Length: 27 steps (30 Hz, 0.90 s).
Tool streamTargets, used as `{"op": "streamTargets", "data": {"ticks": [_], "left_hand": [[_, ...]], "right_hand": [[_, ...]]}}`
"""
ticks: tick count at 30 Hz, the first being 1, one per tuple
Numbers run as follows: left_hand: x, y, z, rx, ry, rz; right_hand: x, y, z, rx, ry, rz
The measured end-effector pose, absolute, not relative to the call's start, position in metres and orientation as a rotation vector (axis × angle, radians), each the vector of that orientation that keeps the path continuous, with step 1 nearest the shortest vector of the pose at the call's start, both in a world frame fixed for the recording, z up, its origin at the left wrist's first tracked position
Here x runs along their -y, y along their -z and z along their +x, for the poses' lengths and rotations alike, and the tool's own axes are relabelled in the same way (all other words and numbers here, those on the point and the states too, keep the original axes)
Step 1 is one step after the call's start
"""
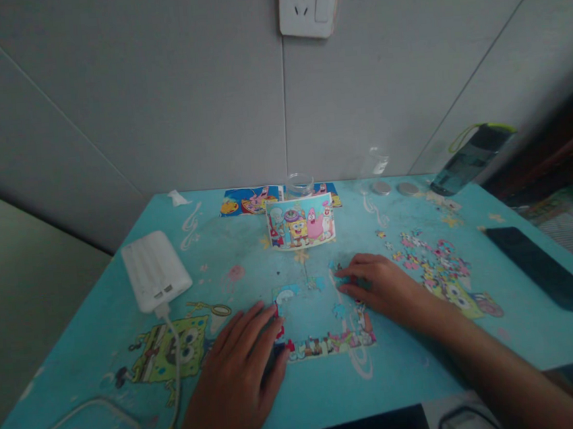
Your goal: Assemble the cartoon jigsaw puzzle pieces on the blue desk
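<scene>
A partly assembled jigsaw puzzle frame (326, 345) lies on the table, its bottom row joined and its middle bare tabletop. My left hand (243, 366) rests palm down at the frame's left side, fingers stretched out, fingertips touching the left edge pieces. At the upper right of the frame is my right hand (378, 281), thumb and forefinger bent around a small puzzle piece (354, 280) that is mostly hidden. Behind the frame, a curved cartoon picture card (301, 223) stands upright. A heap of loose puzzle pieces (436, 255) is spread to the right of my right hand.
A white power bank (156, 271) with a cable (177, 355) is at left. At the back are a clear round container (299, 184), a blue cartoon sheet (250, 201), two silvery lids (380, 188) and a clear jar (377, 161). A bottle (473, 159) and black slab (543, 266) are right.
</scene>
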<state>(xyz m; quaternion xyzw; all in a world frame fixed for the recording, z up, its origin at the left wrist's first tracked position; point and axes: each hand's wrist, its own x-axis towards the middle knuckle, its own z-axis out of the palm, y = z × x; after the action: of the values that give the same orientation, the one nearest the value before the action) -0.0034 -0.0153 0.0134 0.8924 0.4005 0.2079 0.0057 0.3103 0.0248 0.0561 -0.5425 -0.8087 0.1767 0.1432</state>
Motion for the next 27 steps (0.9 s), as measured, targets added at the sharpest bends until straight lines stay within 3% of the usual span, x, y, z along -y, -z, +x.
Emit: {"op": "streamTargets", "data": {"ticks": [11,18,27], "left_hand": [[0.016,-0.013,-0.003,-1.264,-0.652,2.754],[0.017,-0.014,-0.003,-1.281,-0.638,2.766],[0.016,-0.015,-0.003,-1.271,-0.639,2.763]], "right_hand": [[-0.025,-0.056,0.308,2.289,-0.467,-1.588],[-0.018,-0.068,0.309,2.356,-0.738,-1.348],[-0.015,-0.070,0.302,2.440,-0.789,-1.309]]}}
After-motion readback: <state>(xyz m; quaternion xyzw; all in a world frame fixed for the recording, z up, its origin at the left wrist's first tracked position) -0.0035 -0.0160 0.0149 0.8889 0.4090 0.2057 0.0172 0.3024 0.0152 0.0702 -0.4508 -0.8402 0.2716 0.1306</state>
